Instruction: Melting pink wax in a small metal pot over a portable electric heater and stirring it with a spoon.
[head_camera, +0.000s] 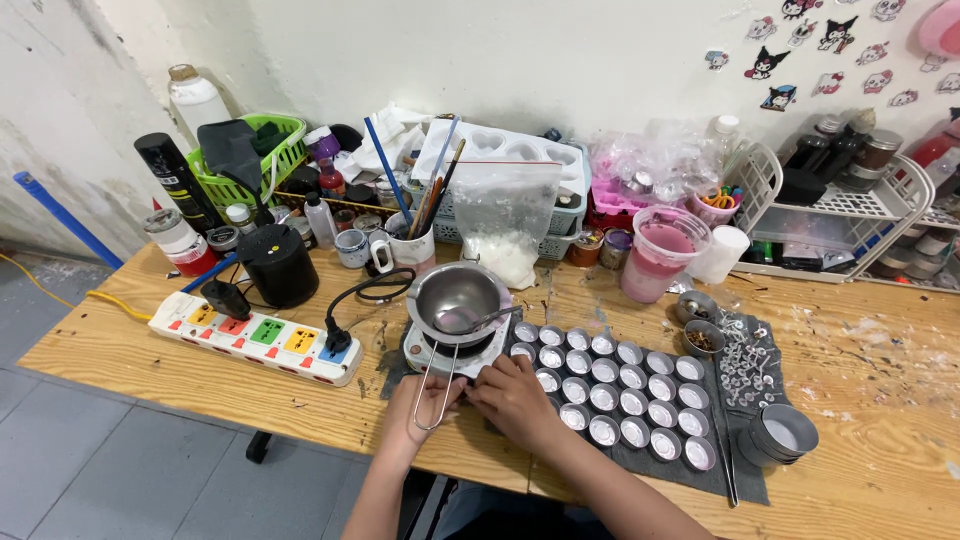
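Silver pot. Silver cups on dark grey mat. White power strip, sockets yellow, red, green, blue. Green basket. Pink liquid in clear tub. Black jar. Blue brush. Light wood-grain table.

I'm at a home craft bench: rows of small metal cups, a melting pot on a little hotplate, brushes, cluttered supply baskets.

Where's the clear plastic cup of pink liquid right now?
In the head view, the clear plastic cup of pink liquid stands right of centre at the table's back, beside a white cup.
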